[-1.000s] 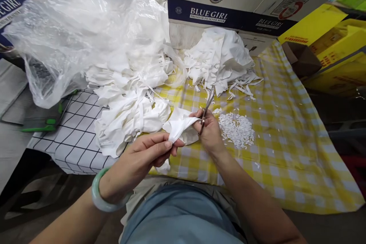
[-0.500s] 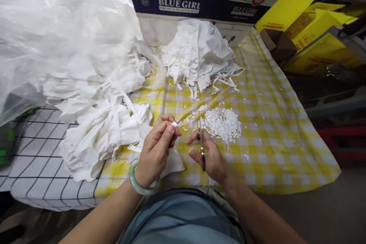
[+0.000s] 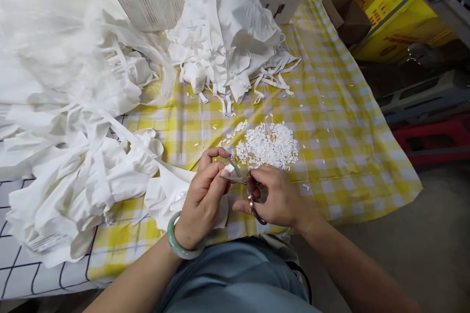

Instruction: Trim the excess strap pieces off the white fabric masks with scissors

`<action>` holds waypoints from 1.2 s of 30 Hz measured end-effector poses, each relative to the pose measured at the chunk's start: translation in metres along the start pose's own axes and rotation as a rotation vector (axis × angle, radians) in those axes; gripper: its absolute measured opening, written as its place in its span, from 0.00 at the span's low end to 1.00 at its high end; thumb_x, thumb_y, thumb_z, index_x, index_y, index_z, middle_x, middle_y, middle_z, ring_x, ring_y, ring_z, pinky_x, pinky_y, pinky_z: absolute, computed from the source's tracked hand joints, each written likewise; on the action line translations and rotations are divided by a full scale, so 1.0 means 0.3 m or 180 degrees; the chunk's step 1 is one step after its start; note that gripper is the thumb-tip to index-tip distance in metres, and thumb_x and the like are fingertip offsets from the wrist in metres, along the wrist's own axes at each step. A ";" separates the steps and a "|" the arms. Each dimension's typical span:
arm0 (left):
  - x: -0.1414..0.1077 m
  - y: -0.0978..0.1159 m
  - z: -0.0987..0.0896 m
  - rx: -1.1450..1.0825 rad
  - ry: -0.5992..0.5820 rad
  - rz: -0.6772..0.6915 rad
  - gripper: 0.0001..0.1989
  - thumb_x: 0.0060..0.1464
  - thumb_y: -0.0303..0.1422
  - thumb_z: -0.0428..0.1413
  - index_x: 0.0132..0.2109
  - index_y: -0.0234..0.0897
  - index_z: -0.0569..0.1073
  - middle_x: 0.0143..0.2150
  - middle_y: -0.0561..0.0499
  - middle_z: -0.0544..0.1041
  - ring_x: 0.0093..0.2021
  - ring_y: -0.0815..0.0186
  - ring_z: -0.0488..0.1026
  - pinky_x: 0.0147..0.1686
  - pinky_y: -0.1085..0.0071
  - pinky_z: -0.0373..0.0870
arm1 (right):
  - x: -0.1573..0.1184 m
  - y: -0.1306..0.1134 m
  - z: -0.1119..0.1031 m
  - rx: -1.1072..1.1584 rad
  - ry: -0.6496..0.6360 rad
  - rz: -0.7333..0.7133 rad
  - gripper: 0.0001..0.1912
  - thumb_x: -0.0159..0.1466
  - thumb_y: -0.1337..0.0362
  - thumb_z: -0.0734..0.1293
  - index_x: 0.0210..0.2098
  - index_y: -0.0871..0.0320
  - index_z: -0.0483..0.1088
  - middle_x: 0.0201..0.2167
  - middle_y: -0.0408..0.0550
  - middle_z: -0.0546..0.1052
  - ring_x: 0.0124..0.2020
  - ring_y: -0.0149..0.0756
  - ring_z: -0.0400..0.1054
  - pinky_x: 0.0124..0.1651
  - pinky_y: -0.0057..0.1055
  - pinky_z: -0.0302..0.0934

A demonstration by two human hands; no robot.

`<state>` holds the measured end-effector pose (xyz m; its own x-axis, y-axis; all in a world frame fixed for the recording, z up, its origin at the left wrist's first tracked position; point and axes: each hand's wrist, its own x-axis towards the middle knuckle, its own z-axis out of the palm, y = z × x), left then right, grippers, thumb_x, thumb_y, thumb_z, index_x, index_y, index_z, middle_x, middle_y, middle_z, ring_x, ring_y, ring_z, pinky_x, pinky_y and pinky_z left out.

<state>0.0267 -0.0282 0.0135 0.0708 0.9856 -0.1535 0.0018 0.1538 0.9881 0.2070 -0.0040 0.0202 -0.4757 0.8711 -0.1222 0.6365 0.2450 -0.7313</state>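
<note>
In my left hand (image 3: 201,193), thumb and fingers pinch a white strap (image 3: 230,168), its short end poking out. My right hand (image 3: 277,198) grips metal scissors (image 3: 251,199) by the handles. Their blades are parted, one on each side of the strap's end, close to my left fingertips. A white cloth piece (image 3: 167,190) lies beneath and beside my left hand; whether the strap belongs to it is hidden. Just beyond my hands is a heap of small white clippings (image 3: 273,144).
White strapped cloth pieces (image 3: 69,176) are piled at the left, with clear plastic (image 3: 55,14) behind. Another white cloth heap (image 3: 235,34) rests against a cardboard box (image 3: 147,0). Yellow boxes (image 3: 404,29) stand right, past the edge of the yellow checked tablecloth (image 3: 352,156).
My right hand has brought the scissors left to the strap, and the blades now spread around its end. My left hand keeps its pinch. The view has tilted down and shifted right.
</note>
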 end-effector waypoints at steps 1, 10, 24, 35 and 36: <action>0.001 -0.001 0.000 0.0054 -0.0012 0.0031 0.16 0.67 0.38 0.48 0.31 0.37 0.70 0.52 0.45 0.65 0.50 0.59 0.64 0.34 0.70 0.64 | 0.000 0.002 0.001 0.0015 -0.0001 -0.0004 0.23 0.55 0.47 0.73 0.22 0.56 0.60 0.19 0.40 0.68 0.25 0.32 0.60 0.34 0.32 0.52; 0.003 -0.014 -0.001 0.0642 -0.0120 0.0660 0.15 0.68 0.34 0.44 0.33 0.38 0.69 0.48 0.42 0.65 0.54 0.56 0.62 0.51 0.62 0.64 | 0.008 0.012 -0.002 -0.0056 -0.0007 0.0018 0.24 0.54 0.46 0.73 0.21 0.56 0.61 0.18 0.39 0.67 0.24 0.31 0.59 0.33 0.31 0.50; 0.007 -0.026 0.004 0.0675 -0.0185 0.0844 0.13 0.67 0.32 0.45 0.35 0.38 0.69 0.48 0.43 0.65 0.55 0.57 0.62 0.52 0.62 0.64 | 0.010 0.010 0.000 -0.0019 0.0002 0.0032 0.23 0.53 0.49 0.74 0.20 0.56 0.59 0.17 0.38 0.65 0.23 0.30 0.57 0.33 0.31 0.49; 0.017 -0.016 0.017 0.0730 -0.0266 0.0867 0.15 0.67 0.31 0.44 0.32 0.39 0.67 0.47 0.43 0.68 0.56 0.57 0.62 0.56 0.61 0.60 | -0.001 0.024 -0.004 0.0169 0.0065 0.0107 0.24 0.57 0.49 0.72 0.18 0.56 0.59 0.17 0.38 0.64 0.22 0.29 0.56 0.30 0.28 0.50; 0.019 -0.014 0.020 0.0743 -0.0271 0.0839 0.15 0.67 0.31 0.44 0.32 0.39 0.67 0.48 0.42 0.68 0.56 0.57 0.62 0.56 0.61 0.61 | -0.004 0.027 -0.004 0.0186 0.0059 0.0129 0.24 0.57 0.48 0.72 0.18 0.56 0.59 0.17 0.38 0.64 0.22 0.29 0.56 0.30 0.28 0.49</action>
<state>0.0332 -0.0236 0.0084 0.1820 0.9784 0.0984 0.1994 -0.1347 0.9706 0.2135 -0.0026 0.0152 -0.4385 0.8877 -0.1404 0.6182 0.1846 -0.7640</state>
